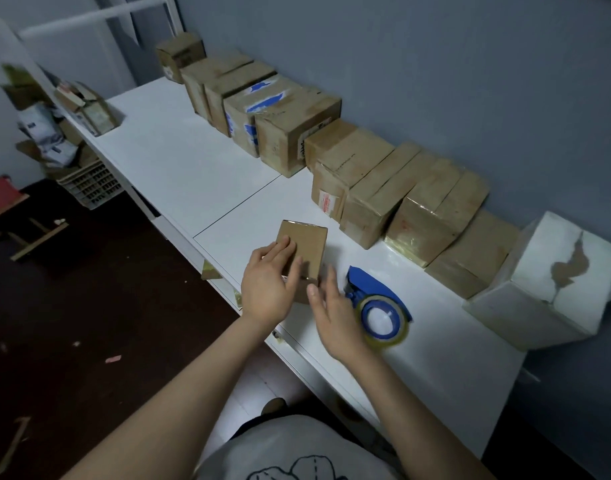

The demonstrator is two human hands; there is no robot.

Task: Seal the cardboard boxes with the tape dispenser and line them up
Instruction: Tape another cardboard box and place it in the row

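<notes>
Grey shirt fabric (297, 445) fills the bottom edge at six o'clock, and two bare forearms reach up from it toward the middle of the view. The left hand (267, 282) lies with fingers straight and flat on the top flap of a small cardboard box (307, 244), seemingly pressing the flap shut ready for taping. The right hand (331, 306), at five o'clock from the box, is spread wide with straight fingers and grips nothing. Its fingertips sit against or just beside the box's right edge; contact cannot be confirmed.

That hand lies between the box and the blue tape dispenser (376, 289), which rests on the white surface (179, 161) at four o'clock from the box, within easy reach for the next strip. Both hands cover the near part of the box, so whether any tape is already on it cannot be told.

Farther back, from eleven o'clock round to three o'clock, a row of brown boxes (366, 174) stands side by side against the grey wall (435, 64), likely the finished line the small box will join. A white box (546, 282) ends the row at three o'clock. At ten o'clock, open cartons (89, 109) on the surface's far corner are blurred, their contents unreadable.
</notes>
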